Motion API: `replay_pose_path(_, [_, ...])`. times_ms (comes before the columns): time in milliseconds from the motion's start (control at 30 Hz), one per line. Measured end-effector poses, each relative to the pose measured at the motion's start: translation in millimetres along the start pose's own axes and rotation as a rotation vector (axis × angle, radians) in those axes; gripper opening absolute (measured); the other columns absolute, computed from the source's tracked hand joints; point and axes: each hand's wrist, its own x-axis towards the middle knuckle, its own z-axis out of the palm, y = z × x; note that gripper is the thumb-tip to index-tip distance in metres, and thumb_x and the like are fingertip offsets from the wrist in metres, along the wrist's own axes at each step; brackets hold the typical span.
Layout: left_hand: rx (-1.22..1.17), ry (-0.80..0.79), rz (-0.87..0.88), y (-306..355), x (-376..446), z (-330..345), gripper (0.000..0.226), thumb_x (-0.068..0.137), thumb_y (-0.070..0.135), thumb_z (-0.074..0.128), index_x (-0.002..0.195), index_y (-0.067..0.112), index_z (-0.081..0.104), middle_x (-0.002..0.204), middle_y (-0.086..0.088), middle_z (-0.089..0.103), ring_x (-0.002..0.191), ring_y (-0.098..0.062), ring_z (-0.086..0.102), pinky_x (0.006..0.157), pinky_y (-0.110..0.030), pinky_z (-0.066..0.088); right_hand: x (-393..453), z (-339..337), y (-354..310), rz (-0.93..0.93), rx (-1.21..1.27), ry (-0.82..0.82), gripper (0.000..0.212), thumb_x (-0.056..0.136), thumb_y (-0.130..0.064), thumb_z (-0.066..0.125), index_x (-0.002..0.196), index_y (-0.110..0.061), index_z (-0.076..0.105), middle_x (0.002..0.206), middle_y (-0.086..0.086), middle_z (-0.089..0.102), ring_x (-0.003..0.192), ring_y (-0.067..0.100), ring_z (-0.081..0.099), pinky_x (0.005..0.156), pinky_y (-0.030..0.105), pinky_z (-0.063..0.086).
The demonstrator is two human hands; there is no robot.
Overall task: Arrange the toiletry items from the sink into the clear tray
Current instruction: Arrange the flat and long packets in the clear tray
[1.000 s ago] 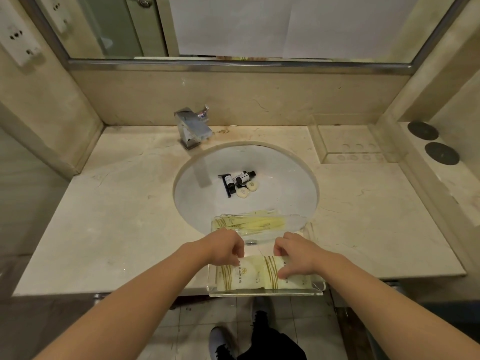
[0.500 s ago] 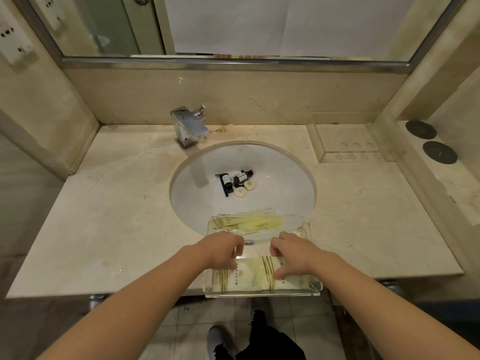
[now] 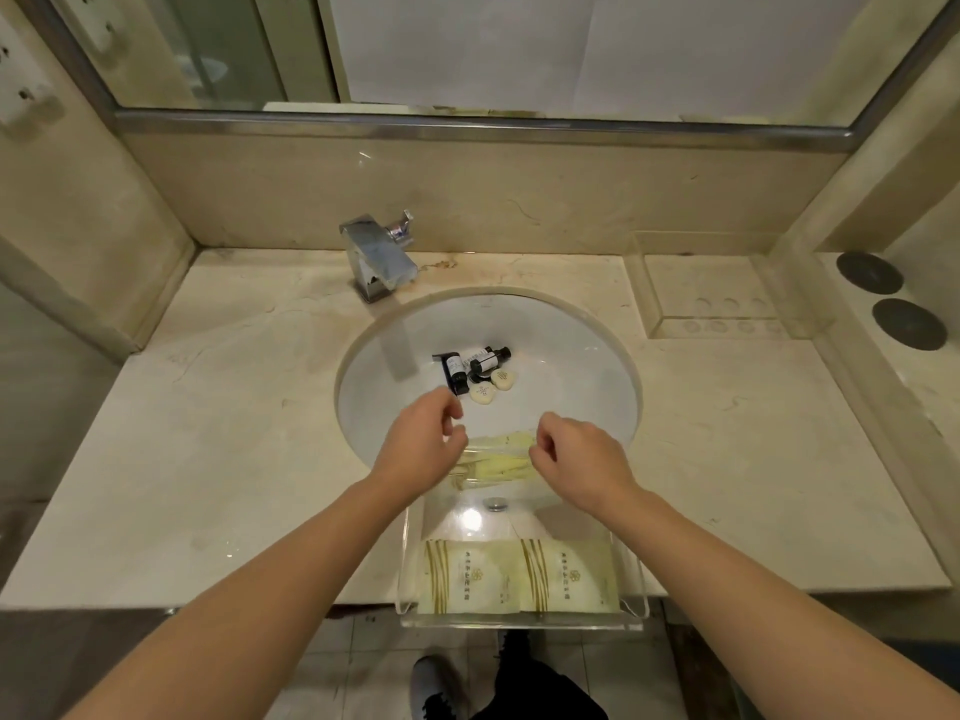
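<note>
A clear tray [image 3: 519,622] sits across the front edge of the white sink [image 3: 582,356]. Two pale yellow packets [image 3: 470,579] lie side by side at its near end. More yellow packets [image 3: 498,462] show at the tray's far end, between my hands; I cannot tell if they are in the tray or in the basin. My left hand [image 3: 423,439] and my right hand [image 3: 576,457] hover over them, fingers loosely curled, holding nothing. Deeper in the basin lie small dark bottles [image 3: 488,358] and two cream soaps [image 3: 483,393].
A chrome faucet [image 3: 379,262] stands behind the sink at the left. Another clear holder [image 3: 717,309] sits on the marble counter at the back right, beside two dark round discs [image 3: 909,324]. A mirror spans the back wall.
Both hands have let go of the packets at the tray's near end and moved forward over the basin. The two packets now lie flat in the tray.
</note>
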Motion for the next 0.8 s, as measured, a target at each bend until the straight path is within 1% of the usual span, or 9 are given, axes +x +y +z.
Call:
replay_pose_path(67, [-0.044,0.053,-0.099,-10,12,-1,0.012,0.084,0.010,0.058,0.087,0.019,0.052,0.073,0.005,0.054,0.068,-0.013,0.051,0.060,-0.025,0.038,13,-1,5,0.031,-0.013,0.070,0.007,0.088,-0.023,0.050,0.082,-0.020,0.048,0.076,-0.005,0.059,0.071,0.022,0.056,0.056,0.031,0.039])
replay_pose_path(133, [-0.070,0.066,-0.198,-20,24,0,0.010,0.084,0.008,0.057,0.088,0.017,0.054,0.074,0.003,0.056,0.069,-0.013,0.051,0.060,-0.025,0.038,26,0,13,0.071,-0.016,0.067,0.004,0.088,-0.022,0.050,0.086,-0.019,0.052,0.080,-0.004,0.062,0.073,0.022,0.057,0.057,0.031,0.040])
replay_pose_path(267, [-0.083,0.058,-0.342,-41,46,4,0.010,0.083,0.005,0.057,0.084,0.015,0.059,0.070,0.003,0.056,0.071,-0.018,0.053,0.066,-0.027,0.040,52,7,31,0.178,0.004,-0.079,0.006,0.086,-0.021,0.050,0.088,-0.022,0.056,0.087,-0.003,0.065,0.080,0.022,0.059,0.060,0.030,0.040])
replay_pose_path(367, [-0.074,0.015,-0.365,-54,61,10,0.008,0.083,0.006,0.060,0.086,0.014,0.061,0.069,0.002,0.057,0.072,-0.019,0.054,0.067,-0.027,0.042,72,15,46,0.273,0.113,-0.231,0.007,0.083,-0.021,0.052,0.078,-0.026,0.055,0.086,-0.004,0.065,0.081,0.021,0.060,0.065,0.034,0.050])
replay_pose_path(467, [-0.041,-0.083,-0.355,-61,73,20,0.010,0.084,0.008,0.064,0.093,0.011,0.062,0.076,-0.001,0.059,0.073,-0.018,0.053,0.067,-0.028,0.042,88,24,59,0.321,0.236,-0.373,0.004,0.083,-0.020,0.057,0.080,-0.023,0.056,0.085,-0.004,0.062,0.079,0.020,0.060,0.066,0.034,0.051])
replay_pose_path(533, [-0.016,-0.179,-0.365,-66,81,29,0.012,0.084,0.009,0.064,0.096,0.011,0.062,0.080,-0.001,0.060,0.074,-0.017,0.054,0.062,-0.023,0.042,97,31,68,0.302,0.260,-0.449,0.002,0.083,-0.019,0.060,0.084,-0.019,0.057,0.091,-0.002,0.062,0.086,0.020,0.059,0.074,0.032,0.048])
replay_pose_path(600, [0.011,-0.256,-0.386,-73,87,40,0.012,0.084,0.011,0.064,0.096,0.012,0.063,0.082,-0.001,0.061,0.077,-0.017,0.055,0.060,-0.020,0.040,104,39,76,0.275,0.249,-0.506,0.003,0.083,-0.018,0.060,0.086,-0.018,0.058,0.097,0.000,0.063,0.092,0.020,0.059,0.078,0.030,0.046])
replay_pose_path(700, [0.039,-0.337,-0.435,-84,93,55,0.014,0.085,0.014,0.064,0.099,0.012,0.065,0.087,0.000,0.061,0.082,-0.017,0.055,0.065,-0.023,0.040,115,52,85,0.253,0.215,-0.570,0.015,0.082,-0.016,0.059,0.097,-0.016,0.062,0.104,0.001,0.063,0.096,0.020,0.059,0.081,0.030,0.047])
replay_pose_path(800, [0.097,-0.461,-0.461,-93,95,68,0.018,0.084,0.018,0.066,0.102,0.012,0.064,0.094,0.002,0.060,0.088,-0.016,0.054,0.070,-0.023,0.040,123,62,92,0.200,0.108,-0.627,0.027,0.081,-0.017,0.060,0.108,-0.018,0.062,0.112,0.002,0.057,0.099,0.021,0.057,0.086,0.033,0.048])
